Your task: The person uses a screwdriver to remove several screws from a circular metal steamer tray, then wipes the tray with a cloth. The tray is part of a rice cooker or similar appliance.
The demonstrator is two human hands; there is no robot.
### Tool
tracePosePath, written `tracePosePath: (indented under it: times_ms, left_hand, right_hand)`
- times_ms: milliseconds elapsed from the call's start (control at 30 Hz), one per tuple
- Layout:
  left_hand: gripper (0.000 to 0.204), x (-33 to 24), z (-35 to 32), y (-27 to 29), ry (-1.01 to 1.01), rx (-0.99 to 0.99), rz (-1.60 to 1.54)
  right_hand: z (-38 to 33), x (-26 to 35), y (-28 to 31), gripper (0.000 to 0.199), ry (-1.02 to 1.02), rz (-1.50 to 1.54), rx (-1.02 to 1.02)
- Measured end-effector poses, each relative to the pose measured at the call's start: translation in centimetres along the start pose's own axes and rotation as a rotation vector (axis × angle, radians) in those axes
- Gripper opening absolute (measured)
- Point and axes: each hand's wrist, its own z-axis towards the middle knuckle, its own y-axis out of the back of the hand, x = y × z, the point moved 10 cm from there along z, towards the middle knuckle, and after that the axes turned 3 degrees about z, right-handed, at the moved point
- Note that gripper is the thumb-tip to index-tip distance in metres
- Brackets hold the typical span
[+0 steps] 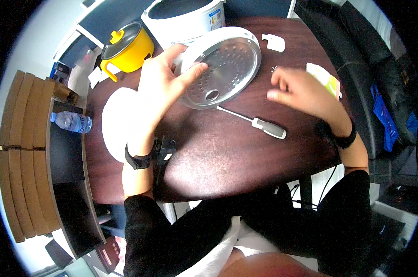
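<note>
My left hand (pixel 165 85) grips a round white rice cooker lid (pixel 232 60) by its left edge, thumb over the dimpled metal inner plate. The lid is tilted so that its inner side shows, with an oval hole near the bottom. A screwdriver (pixel 269 128) with a grey and white handle lies on the table, its tip by the lid's lower rim. My right hand (pixel 306 90) hovers over the table at the right, slightly blurred, fingers half curled and apart from the thumb. Tiny bits, perhaps screws (pixel 274 69), lie by its fingertips. Nothing shows in its grasp.
Behind the lid stands the white rice cooker body (pixel 186 27). A yellow pot (pixel 137 51) with a dark lid is at the far left. A white round object (pixel 116 122) lies beside my left forearm. A white plastic piece (pixel 274 42) and a yellow-white packet (pixel 327 78) lie at the right.
</note>
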Motion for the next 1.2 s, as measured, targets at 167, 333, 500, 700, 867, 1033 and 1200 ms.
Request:
tracePosePath:
  times_ms: [167,333,500,700,867,1033,1200]
  left_hand:
    - [0.034,-2.5,0.3,0.3,-0.059,-0.006,0.109]
    - [0.035,-3.8,0.1,0.5,-0.142,-0.133,0.120]
    - [0.035,-3.2,0.3,0.6,-0.094,-0.070,0.163]
    - [0.030,-3.0,0.4,0.8,-0.090,-0.014,0.086]
    - [0.031,-2.6,0.6,0.9,-0.085,-0.014,0.058]
    - [0.031,-1.8,0.6,1.3,-0.074,-0.031,0.063]
    - [0.031,-2.1,0.5,1.9,-0.138,-0.059,0.033]
  right_hand:
    - [-4.9,1.0,-5.5,0.047,0.081,-0.107,0.072]
    - [-5.9,0.7,-7.9,0.034,0.043,-0.093,0.098]
    - [-6.5,-0.1,-6.3,0.019,-0.119,0.319,0.221]
    - [-7.4,-0.5,-3.6,0.017,-0.195,0.968,0.107]
    - [-5.8,1.5,-3.1,0.029,-0.226,0.936,0.026]
    - [-4.8,3.1,-2.7,0.031,-0.263,0.999,-0.031]
    - [-4.4,4.5,-3.1,0.028,-0.317,1.121,-0.018]
